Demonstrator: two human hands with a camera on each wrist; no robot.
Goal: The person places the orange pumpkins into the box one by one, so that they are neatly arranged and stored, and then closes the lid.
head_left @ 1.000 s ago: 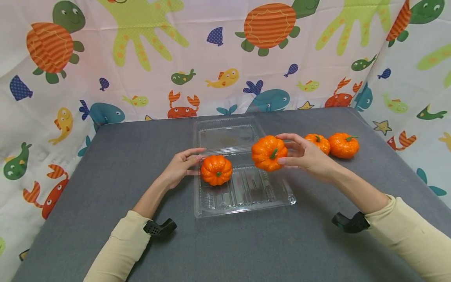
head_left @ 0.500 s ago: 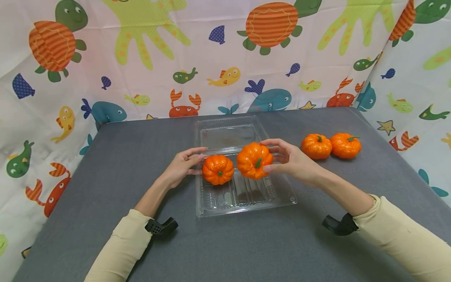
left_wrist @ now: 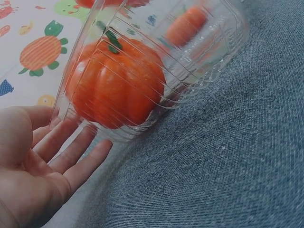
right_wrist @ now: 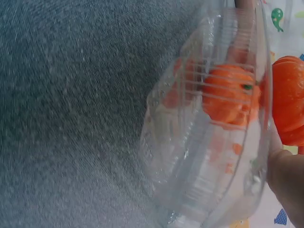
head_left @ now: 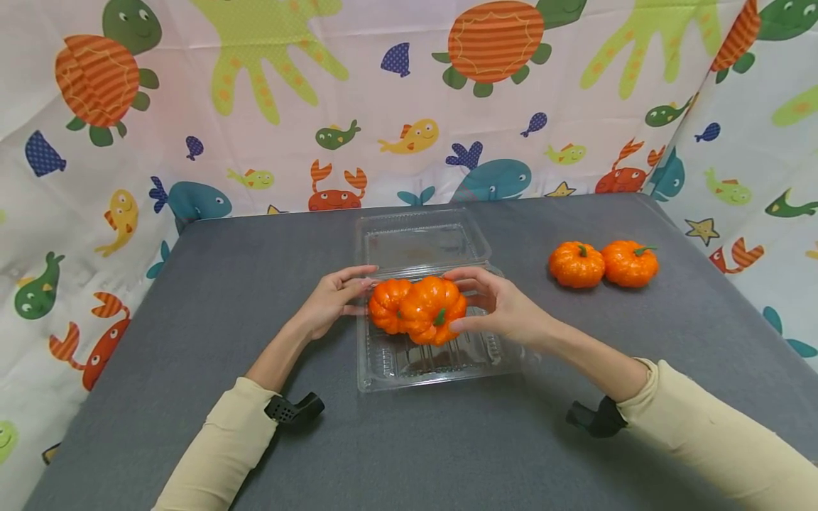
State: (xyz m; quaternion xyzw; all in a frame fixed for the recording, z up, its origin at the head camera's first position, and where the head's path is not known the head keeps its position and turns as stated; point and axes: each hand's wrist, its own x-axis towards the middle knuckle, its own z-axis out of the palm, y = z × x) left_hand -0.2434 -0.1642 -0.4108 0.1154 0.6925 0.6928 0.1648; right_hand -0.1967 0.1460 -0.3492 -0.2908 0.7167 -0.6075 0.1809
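From the head view, your right hand [head_left: 505,310] curls its fingers and thumb round a ribbed orange toy pumpkin [head_left: 433,309], holding it over the clear plastic clamshell tray [head_left: 441,358], with the pumpkin at the hand's 9 o'clock. A second orange pumpkin [head_left: 386,305] sits in the tray, touching the first. Your left hand [head_left: 331,301] lies with straight fingers against the tray's 9 o'clock side. Two more small orange pumpkins [head_left: 603,263] sit at 2 o'clock on the grey cloth surface [head_left: 192,341].

From the left wrist view, your left hand [left_wrist: 35,171] is spread, fingertips at the tray wall [left_wrist: 209,61], the second pumpkin [left_wrist: 116,85] just behind it.

From the right wrist view, the held pumpkin [right_wrist: 289,102] hangs at the tray's 3 o'clock rim [right_wrist: 263,118].
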